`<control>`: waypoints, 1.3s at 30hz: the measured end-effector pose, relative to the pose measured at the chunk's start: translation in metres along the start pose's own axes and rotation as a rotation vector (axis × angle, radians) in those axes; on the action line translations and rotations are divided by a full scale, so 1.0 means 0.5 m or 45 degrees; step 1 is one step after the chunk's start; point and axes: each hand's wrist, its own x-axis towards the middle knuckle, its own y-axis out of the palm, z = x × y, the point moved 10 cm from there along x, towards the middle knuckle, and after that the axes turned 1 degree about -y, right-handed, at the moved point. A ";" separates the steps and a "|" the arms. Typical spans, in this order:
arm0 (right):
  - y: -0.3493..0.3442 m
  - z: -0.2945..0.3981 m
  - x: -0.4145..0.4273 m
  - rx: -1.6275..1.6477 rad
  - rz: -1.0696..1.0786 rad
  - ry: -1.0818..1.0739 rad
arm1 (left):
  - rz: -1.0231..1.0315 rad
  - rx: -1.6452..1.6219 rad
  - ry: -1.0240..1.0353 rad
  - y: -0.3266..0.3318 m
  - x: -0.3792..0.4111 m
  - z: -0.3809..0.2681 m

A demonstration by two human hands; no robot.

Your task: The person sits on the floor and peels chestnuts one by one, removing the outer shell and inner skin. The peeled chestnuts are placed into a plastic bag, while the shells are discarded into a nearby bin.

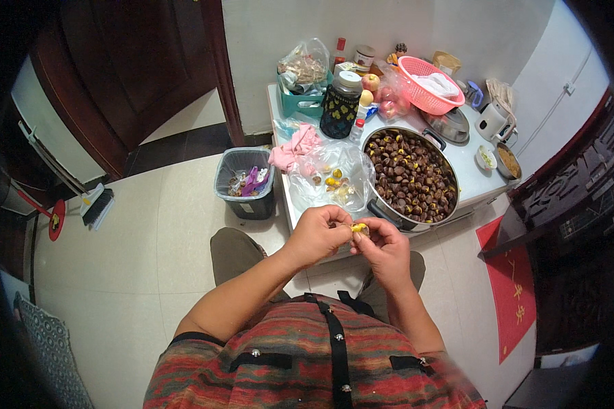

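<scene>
A partly peeled chestnut [359, 228], its yellow flesh showing, is between my two hands above the table's front edge. My right hand [387, 251] pinches it between thumb and fingers. The thumb and fingertips of my left hand [320, 233] close on its left side; a dark bit of shell shows there, partly covered by the fingers. Just beyond lies a clear plastic bag [307, 191] with several yellow peeled chestnuts [332, 181] and brown pieces. To its right, a large steel pot [418, 223] is full of brown chestnuts [412, 171], many split open to the yellow.
A lined waste bin [244, 204] stands on the floor left of the white table [473, 186]. A pink cloth [298, 148], a covered jar [341, 107], a pink colander [424, 92], a metal lid [447, 125] and small bowls [485, 157] surround the pot. A broom [96, 204] is at far left.
</scene>
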 end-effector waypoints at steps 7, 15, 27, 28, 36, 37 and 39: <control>0.001 -0.008 0.009 0.124 0.074 0.083 | 0.063 -0.395 -0.232 0.010 0.000 0.037; -0.005 -0.041 0.015 0.302 0.045 0.126 | 0.032 -0.506 -0.255 0.006 0.004 0.054; -0.007 -0.037 0.021 0.122 0.035 0.025 | -0.234 0.366 0.193 -0.029 0.000 0.005; -0.008 -0.035 0.021 0.083 0.049 0.026 | -0.247 0.427 0.217 -0.029 -0.003 -0.003; -0.009 -0.034 0.022 0.000 0.033 -0.009 | -0.268 0.886 0.625 0.006 -0.035 -0.085; -0.014 -0.040 0.023 -0.023 0.010 -0.025 | -0.271 0.898 0.664 0.009 -0.037 -0.087; -0.019 -0.048 0.024 -0.010 -0.030 0.005 | -0.311 0.851 0.638 0.000 -0.034 -0.080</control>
